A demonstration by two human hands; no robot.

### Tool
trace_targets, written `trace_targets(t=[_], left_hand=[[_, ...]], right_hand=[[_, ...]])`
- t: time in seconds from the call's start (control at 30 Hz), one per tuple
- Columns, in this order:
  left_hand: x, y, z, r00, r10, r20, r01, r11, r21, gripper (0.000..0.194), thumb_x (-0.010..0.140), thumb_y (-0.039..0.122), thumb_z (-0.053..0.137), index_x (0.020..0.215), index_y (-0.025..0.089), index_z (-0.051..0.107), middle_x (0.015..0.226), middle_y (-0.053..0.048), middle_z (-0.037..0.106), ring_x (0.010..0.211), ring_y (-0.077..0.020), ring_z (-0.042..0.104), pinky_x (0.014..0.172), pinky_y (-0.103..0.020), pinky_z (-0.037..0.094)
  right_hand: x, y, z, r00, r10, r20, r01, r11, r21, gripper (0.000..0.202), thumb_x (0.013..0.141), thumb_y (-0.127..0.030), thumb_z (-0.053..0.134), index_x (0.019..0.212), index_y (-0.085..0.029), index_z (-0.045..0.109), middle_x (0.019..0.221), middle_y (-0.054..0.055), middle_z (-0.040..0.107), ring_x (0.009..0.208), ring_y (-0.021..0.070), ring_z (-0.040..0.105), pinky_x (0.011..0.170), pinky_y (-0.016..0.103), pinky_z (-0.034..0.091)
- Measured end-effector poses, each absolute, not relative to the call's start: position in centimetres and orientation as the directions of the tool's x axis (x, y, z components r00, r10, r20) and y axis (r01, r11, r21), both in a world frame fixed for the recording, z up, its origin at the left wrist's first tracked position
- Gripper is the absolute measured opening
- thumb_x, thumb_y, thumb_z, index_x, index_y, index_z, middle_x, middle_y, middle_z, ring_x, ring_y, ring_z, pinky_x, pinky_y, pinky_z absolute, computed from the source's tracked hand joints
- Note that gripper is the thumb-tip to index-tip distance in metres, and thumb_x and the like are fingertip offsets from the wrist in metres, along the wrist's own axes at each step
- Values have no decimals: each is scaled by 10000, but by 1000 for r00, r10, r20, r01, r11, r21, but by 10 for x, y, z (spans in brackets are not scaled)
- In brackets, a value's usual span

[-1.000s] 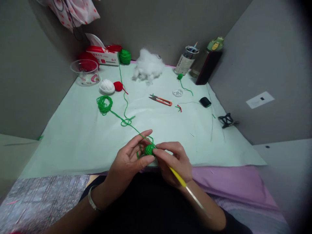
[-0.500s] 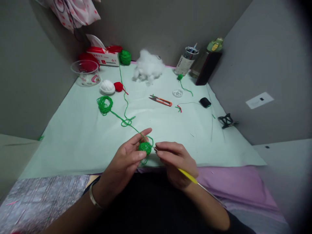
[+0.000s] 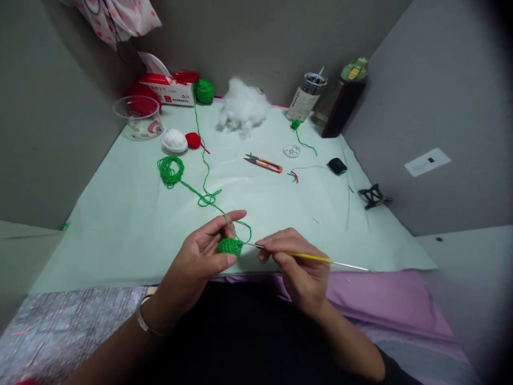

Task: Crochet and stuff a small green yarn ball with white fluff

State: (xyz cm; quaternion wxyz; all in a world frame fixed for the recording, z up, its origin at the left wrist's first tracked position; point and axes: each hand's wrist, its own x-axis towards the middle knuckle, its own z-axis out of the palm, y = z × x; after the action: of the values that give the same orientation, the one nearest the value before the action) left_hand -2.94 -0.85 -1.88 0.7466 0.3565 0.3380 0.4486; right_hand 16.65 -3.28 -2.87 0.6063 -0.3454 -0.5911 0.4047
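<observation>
Near the table's front edge my left hand [image 3: 204, 248] pinches a small green crochet piece [image 3: 230, 246] between thumb and fingers. Green yarn [image 3: 194, 191] runs from the piece, over the left index finger, to a loose coil [image 3: 170, 171] lying on the table. My right hand [image 3: 298, 262] grips a crochet hook [image 3: 312, 257] with a yellow handle, which lies nearly level. Its metal tip meets the right edge of the green piece; the exact stitch is too small to make out. A yarn loop stands just above that edge.
Orange thread snips [image 3: 264, 163] lie mid-table before white stuffing [image 3: 243, 104]. At back left are a clear tub [image 3: 138, 120], a tissue box [image 3: 172, 91] and yarn balls. A pen jar [image 3: 306, 99] and bottle [image 3: 344, 101] stand back right; a black claw clip [image 3: 373, 197] lies at right.
The crochet piece and my left hand have shifted slightly left and tilted. My right hand has turned, bringing the hook from a steep slant to nearly level.
</observation>
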Motion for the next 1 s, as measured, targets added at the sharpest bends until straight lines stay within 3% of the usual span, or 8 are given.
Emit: trace_targets(t=[0.13,0.27,0.47,0.6,0.7,0.9,1.0], left_hand=[[-28,-9,-22,311,939,-143,-380,261,887,528,753,157,859,1255,302,777,917,-5,513,815,-126,486,684,-215,438],[-27,-11,-22,257,962,-98,-265,167,950,487,781,128,848,1225,319,785,992,-13,519,955,-148,530,845,-227,478],[-32,-12,-15,382,916,-126,-230,226,947,496,823,198,843,1276,379,751,1109,-10,576,1084,-156,593,969,-229,488],[-36,-11,-13,422,890,-172,-218,283,934,364,881,267,808,1220,395,777,1157,-6,666,1137,-157,623,981,-214,494],[-32,-12,-14,392,899,-195,-257,311,915,359,885,257,809,1214,396,777,1098,9,719,1070,-135,651,938,-197,505],[-11,-21,-21,279,935,-218,-407,321,855,538,798,199,882,1291,362,741,966,31,713,994,-119,662,949,-216,511],[-6,-23,-22,273,931,-242,-462,347,816,582,802,199,875,1344,326,704,993,19,715,1007,-135,679,960,-251,530]], right_hand=[[165,-34,-31,6,932,362,-159,358,-920,221,993,-183,650,1101,-288,810,888,31,760,751,153,718,654,298,619],[166,-33,-27,-3,932,363,-170,357,-918,223,994,-174,649,1105,-283,809,950,34,765,769,139,714,676,284,619],[167,-30,-23,-61,914,401,-156,388,-908,235,996,-142,646,1108,-269,809,1025,38,784,830,144,720,743,302,625],[167,-31,-27,-50,914,403,-177,389,-904,233,996,-146,646,1108,-272,807,1030,38,783,822,146,723,737,307,630],[165,-32,-29,-32,910,414,-172,403,-899,237,996,-149,646,1110,-282,805,1023,34,782,811,146,721,715,303,628],[153,-33,-31,48,854,519,14,519,-855,283,980,-102,653,1124,-290,807,1000,38,783,950,168,730,807,311,625],[152,-32,-36,72,860,506,-18,508,-861,275,989,-116,647,1126,-296,803,1007,32,787,955,169,724,809,314,616]])
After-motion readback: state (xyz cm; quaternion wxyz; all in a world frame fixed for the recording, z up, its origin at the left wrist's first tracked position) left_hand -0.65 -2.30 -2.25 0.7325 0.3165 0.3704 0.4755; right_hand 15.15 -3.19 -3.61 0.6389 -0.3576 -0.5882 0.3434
